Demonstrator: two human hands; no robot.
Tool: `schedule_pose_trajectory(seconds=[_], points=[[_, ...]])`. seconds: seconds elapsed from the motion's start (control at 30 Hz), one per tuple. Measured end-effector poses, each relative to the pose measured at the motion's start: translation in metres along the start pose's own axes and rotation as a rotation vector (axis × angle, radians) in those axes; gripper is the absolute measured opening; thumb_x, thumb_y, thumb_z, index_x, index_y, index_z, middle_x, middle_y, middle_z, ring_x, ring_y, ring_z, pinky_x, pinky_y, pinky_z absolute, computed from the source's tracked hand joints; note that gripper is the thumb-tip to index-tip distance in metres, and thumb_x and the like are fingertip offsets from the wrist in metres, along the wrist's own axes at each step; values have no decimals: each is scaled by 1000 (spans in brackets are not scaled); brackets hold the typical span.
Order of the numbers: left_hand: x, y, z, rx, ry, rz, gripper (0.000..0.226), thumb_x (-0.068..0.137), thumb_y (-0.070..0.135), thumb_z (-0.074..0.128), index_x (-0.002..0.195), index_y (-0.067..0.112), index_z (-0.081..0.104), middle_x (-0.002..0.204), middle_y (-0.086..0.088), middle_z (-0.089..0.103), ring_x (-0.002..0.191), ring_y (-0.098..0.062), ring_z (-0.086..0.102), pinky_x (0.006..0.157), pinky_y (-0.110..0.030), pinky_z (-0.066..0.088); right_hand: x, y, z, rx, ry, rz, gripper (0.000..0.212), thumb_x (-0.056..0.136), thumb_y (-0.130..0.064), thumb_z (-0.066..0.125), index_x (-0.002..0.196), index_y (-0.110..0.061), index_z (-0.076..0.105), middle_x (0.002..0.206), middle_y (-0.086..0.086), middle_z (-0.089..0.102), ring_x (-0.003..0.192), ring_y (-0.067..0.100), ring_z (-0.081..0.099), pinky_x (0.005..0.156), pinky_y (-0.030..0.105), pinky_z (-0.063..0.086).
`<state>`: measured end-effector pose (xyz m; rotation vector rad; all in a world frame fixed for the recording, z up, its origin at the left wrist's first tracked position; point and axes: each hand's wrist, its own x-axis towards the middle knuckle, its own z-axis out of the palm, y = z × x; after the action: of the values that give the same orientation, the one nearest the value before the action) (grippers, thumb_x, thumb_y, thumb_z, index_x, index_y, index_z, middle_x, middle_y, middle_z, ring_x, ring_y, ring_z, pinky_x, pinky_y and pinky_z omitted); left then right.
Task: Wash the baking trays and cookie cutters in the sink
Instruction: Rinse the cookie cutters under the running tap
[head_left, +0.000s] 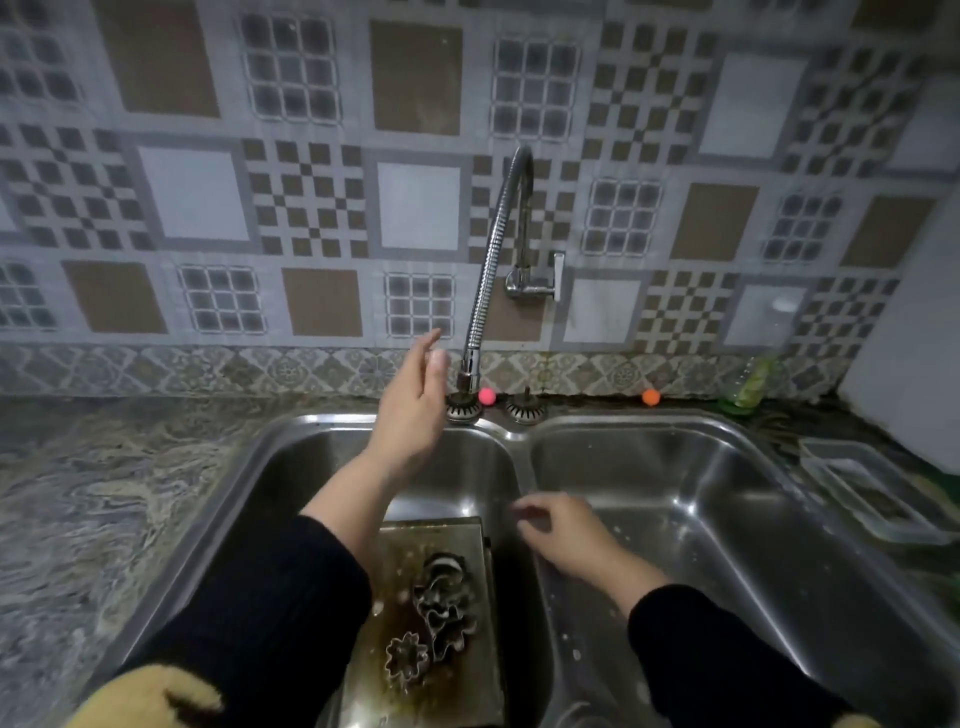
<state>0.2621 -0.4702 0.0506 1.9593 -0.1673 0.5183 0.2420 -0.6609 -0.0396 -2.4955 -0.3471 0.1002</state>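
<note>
Two basins make up the sink (519, 431). One tray (431, 613) lies in the left basin, with a cluster of cutters (441, 597) on it; at least three show, though the overlap hides the exact count. Left hand (413, 410) is raised above the tray, fingers straight and holding nothing, just beside the tap (491, 270) spout. Right hand (561, 535) hovers over the divider, just right of the tray, fingers loosely curled and blurred, gripping nothing visible.
</note>
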Motion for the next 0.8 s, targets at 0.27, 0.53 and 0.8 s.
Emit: schedule_pose_trajectory(seconds=[0.27,0.53,0.8], points=[[35,15,40,-162,-29,22,20,103,24,28,104,17,47,67,6,44,47,4,47,55,-24,36,123,-16,-100,225,279,90,36,95,-12,54,130,-13,56,129,3,59,105,14,57,83,19,40],[62,-1,51,-233,18,40,22,103,26,29,91,31,46,55,16,43,53,-6,40,61,-32,35,211,-34,-168,209,445,134,52,99,-11,42,149,-13,26,150,8,36,130,27,43,100,31,40],[68,-2,46,-394,-14,-14,25,104,17,28,89,18,48,54,7,36,51,-12,33,54,-31,28,245,-29,-171,426,579,153,28,99,-13,39,124,-14,51,121,6,58,101,23,56,85,32,48]])
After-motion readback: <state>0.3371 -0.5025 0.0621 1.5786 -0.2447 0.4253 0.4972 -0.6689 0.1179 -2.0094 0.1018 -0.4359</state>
